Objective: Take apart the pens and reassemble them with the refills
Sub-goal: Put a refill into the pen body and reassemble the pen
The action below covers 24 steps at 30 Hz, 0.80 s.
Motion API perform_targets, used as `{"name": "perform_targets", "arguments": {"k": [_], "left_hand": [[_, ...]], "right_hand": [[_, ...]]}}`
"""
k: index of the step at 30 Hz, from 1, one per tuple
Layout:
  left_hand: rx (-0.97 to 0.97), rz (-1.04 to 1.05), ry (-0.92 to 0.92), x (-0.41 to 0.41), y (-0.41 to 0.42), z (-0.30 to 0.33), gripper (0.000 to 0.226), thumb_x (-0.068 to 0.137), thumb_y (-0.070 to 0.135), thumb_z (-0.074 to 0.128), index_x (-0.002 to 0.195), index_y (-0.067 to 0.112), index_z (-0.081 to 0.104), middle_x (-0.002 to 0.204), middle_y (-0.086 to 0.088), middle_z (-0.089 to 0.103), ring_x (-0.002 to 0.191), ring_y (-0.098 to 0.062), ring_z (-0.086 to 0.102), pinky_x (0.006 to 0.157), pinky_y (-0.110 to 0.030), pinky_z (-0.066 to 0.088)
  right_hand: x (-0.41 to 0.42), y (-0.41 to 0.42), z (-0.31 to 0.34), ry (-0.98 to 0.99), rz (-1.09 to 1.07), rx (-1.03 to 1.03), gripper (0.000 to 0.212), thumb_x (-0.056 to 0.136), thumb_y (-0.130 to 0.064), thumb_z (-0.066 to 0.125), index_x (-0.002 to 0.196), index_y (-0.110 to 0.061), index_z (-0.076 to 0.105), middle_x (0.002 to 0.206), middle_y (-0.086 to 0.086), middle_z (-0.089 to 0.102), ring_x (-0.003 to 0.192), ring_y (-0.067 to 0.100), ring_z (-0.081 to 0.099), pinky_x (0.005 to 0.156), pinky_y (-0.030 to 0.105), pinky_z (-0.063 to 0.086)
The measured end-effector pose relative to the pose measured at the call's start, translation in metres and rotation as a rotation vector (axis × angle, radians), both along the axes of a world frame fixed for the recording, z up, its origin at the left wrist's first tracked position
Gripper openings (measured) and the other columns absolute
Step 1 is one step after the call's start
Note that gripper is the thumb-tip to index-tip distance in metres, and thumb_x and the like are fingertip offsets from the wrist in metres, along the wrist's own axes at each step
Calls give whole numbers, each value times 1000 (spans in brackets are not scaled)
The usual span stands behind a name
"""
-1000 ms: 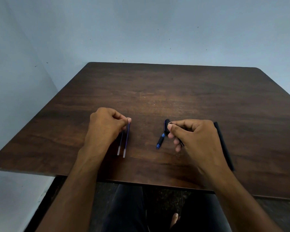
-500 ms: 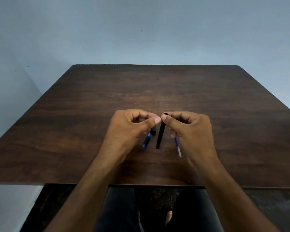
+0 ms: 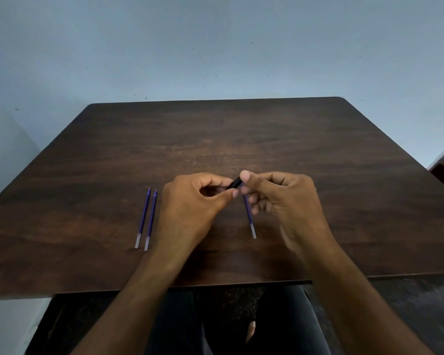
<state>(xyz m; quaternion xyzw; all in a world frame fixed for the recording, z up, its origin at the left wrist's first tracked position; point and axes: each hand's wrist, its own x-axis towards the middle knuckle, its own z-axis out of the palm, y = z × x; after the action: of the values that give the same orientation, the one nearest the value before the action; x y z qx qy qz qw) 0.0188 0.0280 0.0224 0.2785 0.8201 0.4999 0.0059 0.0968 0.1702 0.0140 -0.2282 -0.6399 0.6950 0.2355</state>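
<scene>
- Black pen barrel [image 3: 234, 183]: pinched between both your hands, held above the middle of the surface [image 3: 318, 155].
- Left hand [image 3: 190, 201]: thumb and fingers curled round the barrel's near end.
- Right hand [image 3: 280, 198]: thumb and forefinger pinching its far end; a blue refill [image 3: 249, 217] hangs below the fingers.
- Two blue refills [image 3: 146, 219]: lying side by side on the surface, left of your left hand.

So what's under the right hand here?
A blue refill slants out from beneath the right hand above the table. Its upper end is covered by the fingers, beside the black pen piece.
</scene>
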Motion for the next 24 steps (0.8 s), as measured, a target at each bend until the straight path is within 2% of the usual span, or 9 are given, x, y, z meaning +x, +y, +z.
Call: {"name": "perform_targets", "arguments": {"k": [2,5,8,10,12,14,18,22,24], "left_hand": [[-45,34,42,-3,-4,0,20,73,30,80,92,31,75,77,19,72,74,9,66,74,-20,55],[-110,43,48,-8,-7,-2,19,74,27,79,91,35,74,79,26,68,79,10,63,77,-16,52],[-153,24,44,-10,-7,-5,20,77,24,77,94,35,74,82,26,65,83,9,61,78,-13,47],[-162,4,60,-10,-6,-7,21,77,22,77,95,33,75,87,21,68,86,6,61,80,-15,47],[-148,-11,81,-10,-6,-9,20,77,19,77,94,31,76,88,19,70,86,4,62,80,-16,47],[-139,-20,100,-11,-8,-10,20,77,18,77,93,31,76,87,18,70,86,3,63,80,-17,48],[-123,-35,119,-11,-14,-13,20,76,18,77,91,32,76,85,19,70,84,3,63,80,-19,49],[-125,-48,115,-11,-18,-13,21,78,18,76,93,33,75,87,20,69,86,5,62,81,-15,49],[-119,-54,110,-11,-20,-13,22,78,18,76,91,36,74,87,21,69,86,5,62,78,-9,48]], "right_hand": [[2,8,2,-84,1,83,28,79,-28,83,75,0,76,71,22,72,52,20,56,45,27,47],[-5,14,2,-403,-18,365,24,85,-22,78,69,-5,71,60,10,68,38,11,52,38,20,44],[-26,9,-2,-720,23,591,26,85,-32,75,82,-6,74,78,11,71,58,21,64,59,29,59],[-33,1,-1,-835,60,743,34,87,-39,71,86,-5,68,75,4,62,57,18,56,51,24,47],[-34,-7,2,-856,72,799,30,91,-35,68,78,-11,57,71,3,50,60,18,50,55,25,41],[-33,-10,6,-866,55,810,25,95,-29,64,80,-11,55,70,3,44,61,18,47,57,30,42],[-36,-10,12,-928,62,785,38,93,-25,66,68,-13,40,67,4,40,52,15,40,44,27,33],[-34,-5,10,-895,62,790,40,86,-29,72,64,-11,44,67,5,47,54,17,47,50,29,41],[-32,-1,4,-790,42,686,37,80,-29,74,61,-4,54,61,8,55,52,22,52,46,27,42]]}}
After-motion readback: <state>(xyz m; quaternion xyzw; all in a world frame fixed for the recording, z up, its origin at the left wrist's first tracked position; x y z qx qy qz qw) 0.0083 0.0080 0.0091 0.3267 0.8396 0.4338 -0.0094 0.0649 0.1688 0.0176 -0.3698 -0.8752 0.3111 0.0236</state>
